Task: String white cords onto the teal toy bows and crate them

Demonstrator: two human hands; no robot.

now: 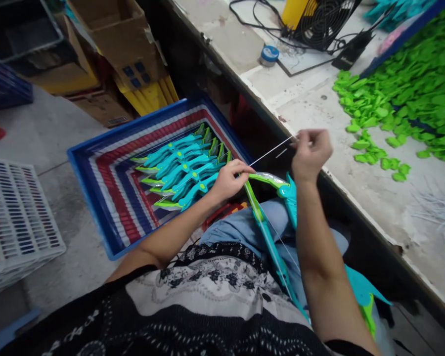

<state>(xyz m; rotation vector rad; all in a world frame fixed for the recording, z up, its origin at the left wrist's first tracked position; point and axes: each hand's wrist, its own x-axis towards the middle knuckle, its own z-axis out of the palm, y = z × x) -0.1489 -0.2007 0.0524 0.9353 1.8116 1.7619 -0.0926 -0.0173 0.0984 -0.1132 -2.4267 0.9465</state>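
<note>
Patterned black-and-white shirt (207, 291) fills the near edge, w/ jeans (230, 230) beyond it. Tabletop (307, 106) runs diagonally along the R side: pale, scuffed, stained, dark along its edge. Floor (83, 282) at L is grey & worn. On it, blue tray (86, 198) w/ striped red/white/blue lining, holding a row of teal-and-green bow-shaped parts (185, 165). White slotted crate (20, 207) stands at far L; cardboard boxes (118, 34) & yellow pieces (166, 94) are up behind the tray. Bright-green parts (422, 113) heap up & spill over the tabletop's R end. Toy bow (270, 240), teal w/ green, lies across the lap; its green tip is at the L hand. Black fan (324, 22) w/ yellow housing sits at the tabletop's back, cables beside it.

2 hands in view: L hand (232, 178) pinches the bow's green tip; R hand (312, 153), fingers closed, grips white cord (272, 150), stretched taut btwn them. Smallest: blue-lidded tub (269, 55) nr the fan.

Writing: pale script on the shirt, illegible; tub lid's white mark too small to read; 4 dark-blue printed squares on 1 box.
</note>
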